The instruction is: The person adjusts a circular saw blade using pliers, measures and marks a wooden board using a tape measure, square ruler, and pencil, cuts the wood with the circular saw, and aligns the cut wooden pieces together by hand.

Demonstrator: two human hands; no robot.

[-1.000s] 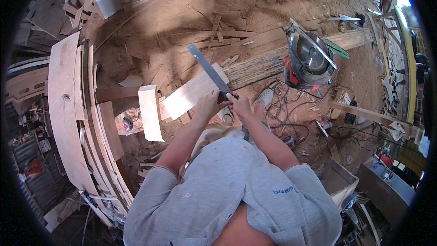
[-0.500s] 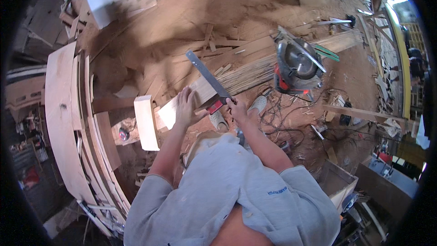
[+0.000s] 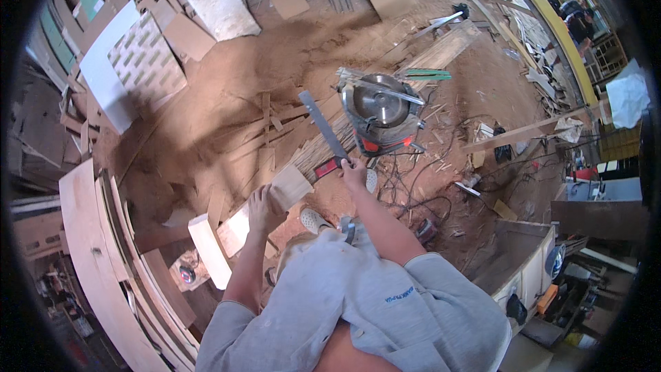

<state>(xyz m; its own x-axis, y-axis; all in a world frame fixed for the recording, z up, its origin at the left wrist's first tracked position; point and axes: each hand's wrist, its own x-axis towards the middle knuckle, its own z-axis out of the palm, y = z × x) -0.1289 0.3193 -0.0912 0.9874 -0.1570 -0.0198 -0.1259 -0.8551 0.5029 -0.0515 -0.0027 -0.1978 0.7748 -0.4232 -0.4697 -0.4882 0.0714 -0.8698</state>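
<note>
My left hand (image 3: 264, 212) grips a pale, planed wooden board (image 3: 292, 184), its fingers over the top and its thumb on the near side. The board slants in front of me, its far end close to a rough timber (image 3: 337, 133). My right hand (image 3: 354, 173) is closed around the corner of a try square (image 3: 325, 131). The square's dark metal blade points away from me and to the left, and its red stock sits beside my fingers, just beyond the board's end. My right palm is hidden.
A circular saw (image 3: 382, 107) lies with its blade facing up beyond my right hand. Tangled cables (image 3: 413, 186) cover the ground to the right. A pale wood block (image 3: 210, 251) and stacked boards (image 3: 93, 248) stand on the left. A wooden box (image 3: 527, 248) is at the right.
The view has turned, so the surroundings have shifted. The board's end has come away from the rough timber, and my left fingers now curl over it. My right hand still holds the try square.
</note>
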